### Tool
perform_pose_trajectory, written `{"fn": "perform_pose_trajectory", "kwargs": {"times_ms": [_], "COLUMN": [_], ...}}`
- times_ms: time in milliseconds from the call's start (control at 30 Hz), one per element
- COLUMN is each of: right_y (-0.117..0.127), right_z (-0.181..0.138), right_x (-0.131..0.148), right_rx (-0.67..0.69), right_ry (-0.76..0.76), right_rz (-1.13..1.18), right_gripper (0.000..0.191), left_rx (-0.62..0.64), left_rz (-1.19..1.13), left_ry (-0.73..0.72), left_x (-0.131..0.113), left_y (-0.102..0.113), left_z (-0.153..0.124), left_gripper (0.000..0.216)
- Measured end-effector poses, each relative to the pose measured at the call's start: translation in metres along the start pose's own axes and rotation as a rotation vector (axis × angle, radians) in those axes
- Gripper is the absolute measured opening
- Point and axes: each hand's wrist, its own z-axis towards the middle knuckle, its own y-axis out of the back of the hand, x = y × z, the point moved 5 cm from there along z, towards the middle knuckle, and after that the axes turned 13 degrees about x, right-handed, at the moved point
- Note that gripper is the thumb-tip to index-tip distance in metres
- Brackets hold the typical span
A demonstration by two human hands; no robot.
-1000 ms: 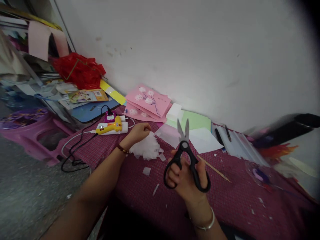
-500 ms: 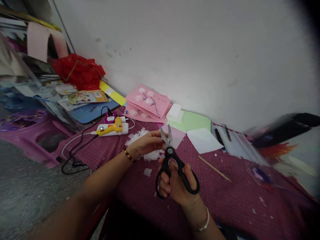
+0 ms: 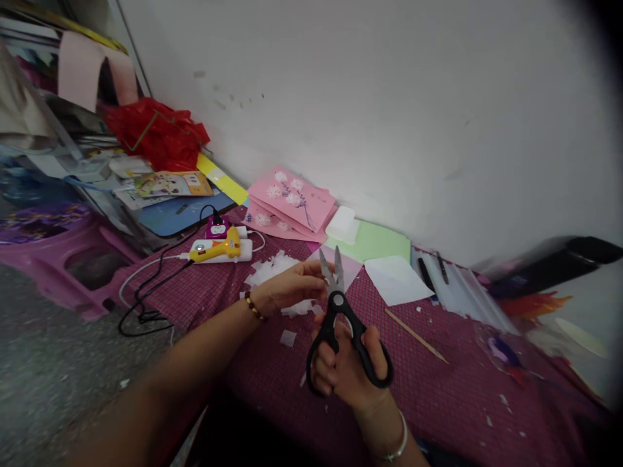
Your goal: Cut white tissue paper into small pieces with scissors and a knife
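My right hand (image 3: 350, 370) has its thumb and fingers through the handle loops of black-handled scissors (image 3: 339, 301), whose blades point up and stand apart. Just left of the blades is my left hand (image 3: 296, 285), its fingers bent and drawn together. What they pinch, if anything, is hidden behind the hand and blades. Beneath and behind that hand lies a heap of small white paper pieces (image 3: 275, 263). One loose paper square (image 3: 288, 338) rests on the red checked cloth below it.
Pink cards with white flowers (image 3: 292, 201) lean near the wall, beside green paper (image 3: 379, 241) and a white sheet (image 3: 396, 279). A yellow glue gun (image 3: 219, 248) rests on a power strip (image 3: 202, 245) at left, with cables. A wooden stick (image 3: 416, 334) lies at right.
The scissors and my right hand have shifted slightly down and right in the picture. The blades have turned more upright and remain apart. My left hand stays close beside them.
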Motion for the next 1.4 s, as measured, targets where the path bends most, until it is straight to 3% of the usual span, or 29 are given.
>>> {"fn": "perform_pose_trajectory", "kwargs": {"times_ms": [100,233,367,500,600,800,933,1033,1133,1233,1333,1400], "right_y": [0.004,0.004,0.008,0.013,0.016,-0.006,-0.035,-0.044,-0.038,-0.025,-0.012,-0.006], "right_z": [0.003,0.006,0.005,0.003,0.004,-0.009,-0.050,-0.097,-0.144,-0.181,-0.207,-0.219], "right_x": [-0.004,-0.008,-0.008,0.003,0.018,0.045,0.064,0.074,0.073,0.070,0.066,0.062], "right_rx": [-0.029,-0.046,-0.072,-0.133,-0.203,-0.301,-0.303,-0.421,-0.588,-0.630,-0.594,-0.603], "right_ry": [-0.019,-0.028,-0.022,0.001,0.062,0.158,0.167,0.232,0.257,0.211,0.137,0.137], "right_rz": [0.025,0.034,0.023,-0.057,-0.121,-0.256,-0.328,-0.360,-0.385,-0.400,-0.366,-0.312], "right_gripper": [0.067,0.067,0.068,0.069,0.072,0.061,0.064,0.062,0.058,0.050,0.044,0.043], "left_rx": [-0.008,-0.112,-0.228,-0.344,-0.402,-0.167,0.062,0.206,0.106,-0.025,-0.261,-0.496], "left_rz": [0.024,0.008,-0.050,-0.117,-0.045,0.389,1.039,1.486,1.674,1.649,1.617,1.676], "left_ry": [0.027,-0.021,-0.083,-0.237,-0.228,0.075,0.296,0.382,0.436,0.476,0.522,0.559], "left_x": [0.002,0.005,-0.002,-0.019,-0.027,-0.035,-0.028,-0.005,0.023,0.036,0.013,-0.015], "left_y": [-0.008,-0.003,0.011,0.032,0.043,0.021,-0.016,-0.042,-0.047,-0.035,-0.014,-0.006], "left_z": [0.000,0.002,0.003,-0.002,-0.006,-0.007,-0.025,-0.053,-0.077,-0.079,-0.072,-0.071], "left_gripper": [0.029,0.030,0.024,0.026,0.028,0.023,0.015,0.031,0.024,0.023,0.018,0.023]}}
